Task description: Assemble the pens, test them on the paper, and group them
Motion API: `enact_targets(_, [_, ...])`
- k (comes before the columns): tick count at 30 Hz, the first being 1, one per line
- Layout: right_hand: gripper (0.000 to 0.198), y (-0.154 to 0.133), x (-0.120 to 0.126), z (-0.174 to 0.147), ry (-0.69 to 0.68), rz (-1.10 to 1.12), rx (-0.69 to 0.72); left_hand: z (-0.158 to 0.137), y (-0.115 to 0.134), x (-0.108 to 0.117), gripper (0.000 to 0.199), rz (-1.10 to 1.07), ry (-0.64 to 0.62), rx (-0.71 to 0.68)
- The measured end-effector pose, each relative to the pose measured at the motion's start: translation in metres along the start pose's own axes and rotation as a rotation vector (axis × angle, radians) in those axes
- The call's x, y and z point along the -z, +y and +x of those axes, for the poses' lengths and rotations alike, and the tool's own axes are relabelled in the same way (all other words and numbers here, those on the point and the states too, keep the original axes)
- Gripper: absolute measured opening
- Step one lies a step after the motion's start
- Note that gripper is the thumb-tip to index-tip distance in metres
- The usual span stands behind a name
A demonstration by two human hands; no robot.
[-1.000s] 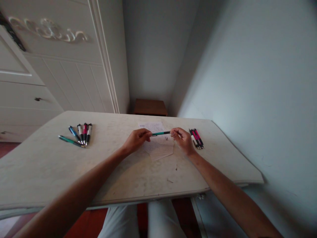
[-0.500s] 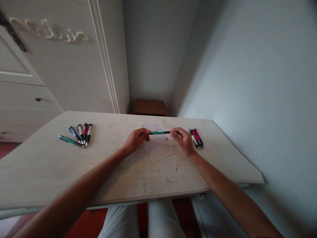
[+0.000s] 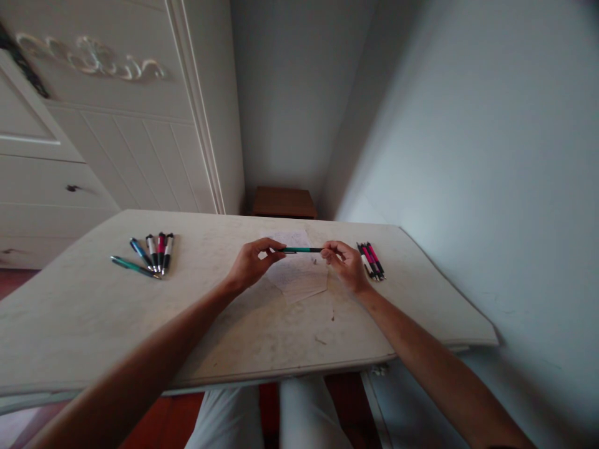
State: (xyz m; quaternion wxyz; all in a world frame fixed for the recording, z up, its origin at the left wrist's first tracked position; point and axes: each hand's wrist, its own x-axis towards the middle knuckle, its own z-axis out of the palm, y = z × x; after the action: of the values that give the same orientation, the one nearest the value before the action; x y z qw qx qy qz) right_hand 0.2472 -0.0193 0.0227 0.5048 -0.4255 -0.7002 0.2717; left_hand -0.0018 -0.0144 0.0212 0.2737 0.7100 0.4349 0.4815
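A teal and black pen (image 3: 303, 250) is held level between my two hands, above a sheet of written paper (image 3: 299, 280). My left hand (image 3: 255, 262) pinches the pen's left end between thumb and fingers. At the other end, the fingertips of my right hand (image 3: 344, 265) close on the black tip part. The clip shows along the lower side of the pen, close to my left fingers. Both extreme ends are hidden by the fingers.
Several pens (image 3: 160, 249) lie fanned out on the left of the white table (image 3: 116, 337), a teal one (image 3: 133, 267) among them. Another group of pens (image 3: 373, 259), some pink and black, lies beyond my right hand. A wall borders the right side; a brown wooden stand (image 3: 284, 201) is behind.
The pen has turned about its length, its clip passing from the upper to the lower side. My left fingers have shifted their grip; my right hand stays in place.
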Motion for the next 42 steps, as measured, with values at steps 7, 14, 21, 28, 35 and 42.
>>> enact_targets(7, [0.023,0.003,-0.001,0.001,-0.002,-0.074,0.022,-0.001,-0.001,-0.003,0.019,0.025,0.020,-0.099])
enact_targets(14, [0.041,0.017,-0.005,0.005,-0.031,-0.009,-0.021,0.002,-0.005,-0.001,0.020,0.064,0.063,-0.026])
enact_targets(21, [0.059,0.037,-0.001,0.008,-0.074,-0.008,-0.034,0.005,-0.004,0.006,0.021,0.065,0.145,0.058])
enact_targets(28, [0.019,0.032,0.001,0.006,-0.252,-0.224,0.086,0.007,-0.005,0.008,0.023,0.025,0.153,0.087])
enact_targets(35, [0.014,0.029,0.006,0.010,-0.132,-0.272,0.072,0.007,-0.007,0.006,0.026,0.030,0.131,0.085])
enact_targets(42, [0.028,0.034,0.012,0.016,0.015,0.014,-0.118,0.007,-0.008,0.005,0.027,0.057,0.134,0.087])
